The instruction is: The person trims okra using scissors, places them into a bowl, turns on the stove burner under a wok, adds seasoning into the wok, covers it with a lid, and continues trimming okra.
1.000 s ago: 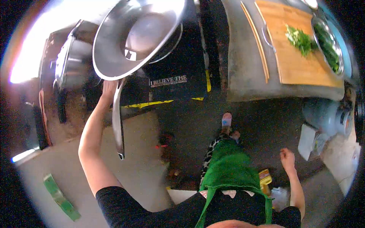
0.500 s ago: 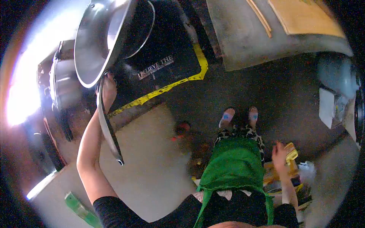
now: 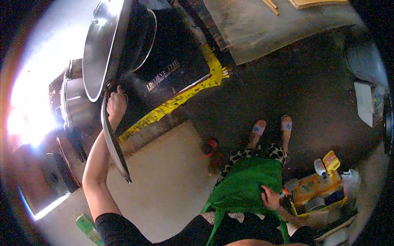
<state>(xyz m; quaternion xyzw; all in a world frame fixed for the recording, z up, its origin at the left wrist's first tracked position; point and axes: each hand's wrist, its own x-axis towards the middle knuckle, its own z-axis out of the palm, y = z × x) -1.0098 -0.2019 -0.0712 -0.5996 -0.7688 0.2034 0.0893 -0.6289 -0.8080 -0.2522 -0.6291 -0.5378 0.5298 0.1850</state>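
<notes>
A large metal pan (image 3: 100,49) is tilted on its side at the upper left, its long handle (image 3: 113,139) slanting down towards me. Close to where the handle joins the pan, my left hand (image 3: 117,104) is closed, apparently around the handle; part of the grip is hidden. Behind the pan is a dark round vessel (image 3: 141,45) with a pale rim, over a black printed surface (image 3: 180,49). My right hand (image 3: 271,199) lies against the green apron (image 3: 242,184), fingers apart, with nothing visible in it.
Yellow tape (image 3: 172,104) edges the black surface. A metal pot (image 3: 78,102) stands left, near bright light. On my right, a box (image 3: 318,188) holds assorted items beside a yellow bottle (image 3: 331,161) and a white bottle (image 3: 319,167). A grey worktop (image 3: 262,37) carries sticks and a board.
My right hand has moved left from beside the yellow bottle onto the apron. My left hand stays by the pan handle. The whole view has shifted and turned slightly.
</notes>
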